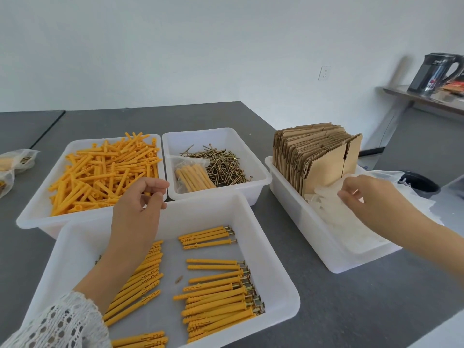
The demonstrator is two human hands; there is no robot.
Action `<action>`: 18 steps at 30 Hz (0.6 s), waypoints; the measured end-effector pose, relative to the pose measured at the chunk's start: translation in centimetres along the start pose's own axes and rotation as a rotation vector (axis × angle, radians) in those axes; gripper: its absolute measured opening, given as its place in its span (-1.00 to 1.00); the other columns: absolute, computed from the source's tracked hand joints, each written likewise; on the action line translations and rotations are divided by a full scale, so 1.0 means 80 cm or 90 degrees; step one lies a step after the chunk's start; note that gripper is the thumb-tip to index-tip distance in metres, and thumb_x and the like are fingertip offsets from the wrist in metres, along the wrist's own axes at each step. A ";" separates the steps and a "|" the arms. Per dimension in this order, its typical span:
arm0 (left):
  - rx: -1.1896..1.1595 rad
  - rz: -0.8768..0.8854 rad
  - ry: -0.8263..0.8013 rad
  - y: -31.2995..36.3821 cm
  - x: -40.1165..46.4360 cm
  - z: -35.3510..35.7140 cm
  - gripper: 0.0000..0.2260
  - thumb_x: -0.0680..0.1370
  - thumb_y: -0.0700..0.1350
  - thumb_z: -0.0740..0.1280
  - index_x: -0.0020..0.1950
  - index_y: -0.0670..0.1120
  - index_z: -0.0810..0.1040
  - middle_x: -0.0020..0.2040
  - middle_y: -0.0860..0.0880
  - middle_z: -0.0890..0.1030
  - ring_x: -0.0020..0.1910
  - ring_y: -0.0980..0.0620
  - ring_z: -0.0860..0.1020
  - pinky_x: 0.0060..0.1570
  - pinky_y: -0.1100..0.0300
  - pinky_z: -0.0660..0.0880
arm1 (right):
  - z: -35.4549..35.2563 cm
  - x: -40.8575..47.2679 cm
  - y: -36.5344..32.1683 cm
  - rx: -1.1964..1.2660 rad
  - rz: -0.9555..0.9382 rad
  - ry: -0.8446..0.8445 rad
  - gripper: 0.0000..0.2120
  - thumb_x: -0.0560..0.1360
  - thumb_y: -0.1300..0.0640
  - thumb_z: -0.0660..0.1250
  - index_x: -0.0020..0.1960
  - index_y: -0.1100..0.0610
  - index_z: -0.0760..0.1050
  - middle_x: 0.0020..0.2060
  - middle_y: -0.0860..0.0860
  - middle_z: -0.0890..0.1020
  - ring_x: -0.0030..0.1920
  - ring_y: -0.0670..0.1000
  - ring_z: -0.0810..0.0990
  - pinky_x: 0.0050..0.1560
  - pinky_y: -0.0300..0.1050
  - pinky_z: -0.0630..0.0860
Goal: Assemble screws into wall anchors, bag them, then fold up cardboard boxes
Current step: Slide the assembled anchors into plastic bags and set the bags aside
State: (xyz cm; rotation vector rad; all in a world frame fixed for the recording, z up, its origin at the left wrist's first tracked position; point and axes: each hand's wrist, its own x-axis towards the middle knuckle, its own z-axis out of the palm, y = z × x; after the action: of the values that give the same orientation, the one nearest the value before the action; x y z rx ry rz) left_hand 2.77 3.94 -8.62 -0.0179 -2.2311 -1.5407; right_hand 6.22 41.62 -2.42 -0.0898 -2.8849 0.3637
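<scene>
A near white tray [281, 280] holds rows of yellow anchors with screws in them [218, 297]. My left hand [136, 209] hovers above its far rim, fingers loosely curled, holding nothing. Behind it stand a tray of loose yellow anchors [105, 172] and a tray of brass screws [221, 164] with one filled bag [192, 177] lying on them. On the right, a long tray [334, 259] carries flat cardboard boxes [316, 151] standing on edge and a pile of clear plastic bags [336, 217]. My right hand [364, 199] pinches the top bag of that pile.
Filled bags [15, 162] lie at the table's far left edge. A black round container [421, 184] sits beyond the right tray. A shelf with a dark kettle [437, 74] stands at the far right by the wall. Grey tabletop [351, 310] shows at the front right.
</scene>
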 end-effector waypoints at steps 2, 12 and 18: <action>-0.002 0.000 -0.002 0.002 -0.001 0.000 -0.73 0.63 -0.24 0.22 0.00 0.13 0.57 -0.02 0.10 0.60 -0.16 0.22 0.57 -0.20 0.26 0.40 | -0.011 -0.004 -0.007 0.019 -0.032 0.056 -0.79 0.58 0.15 0.27 -0.24 0.08 0.46 -0.21 -0.01 0.60 -0.17 0.03 0.56 -0.18 -0.04 0.46; 0.016 0.224 -0.153 0.071 -0.021 -0.020 -0.61 0.57 0.27 0.18 0.34 0.17 0.46 0.29 0.31 0.45 0.34 0.25 0.39 0.22 0.22 0.34 | -0.091 -0.023 -0.113 0.499 -0.244 0.115 -0.60 0.51 -0.27 0.29 -0.21 0.06 0.49 -0.42 0.05 0.45 -0.38 0.34 0.34 -0.50 0.08 0.33; -0.114 0.162 -0.237 0.104 -0.013 -0.046 -0.36 0.39 0.55 0.18 0.41 0.34 0.33 0.39 0.31 0.42 0.45 0.27 0.31 0.42 -0.06 0.29 | -0.051 -0.002 -0.187 0.799 -0.183 -0.176 -0.69 0.57 0.07 0.26 -0.33 0.10 0.52 -0.46 0.06 0.47 -0.52 0.01 0.41 -0.49 -0.25 0.35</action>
State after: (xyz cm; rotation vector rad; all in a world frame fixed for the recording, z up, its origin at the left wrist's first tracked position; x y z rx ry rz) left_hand 6.98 4.03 -0.52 -0.6649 -2.2393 -1.6926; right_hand 6.83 28.07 5.15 0.5990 -2.2811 2.0767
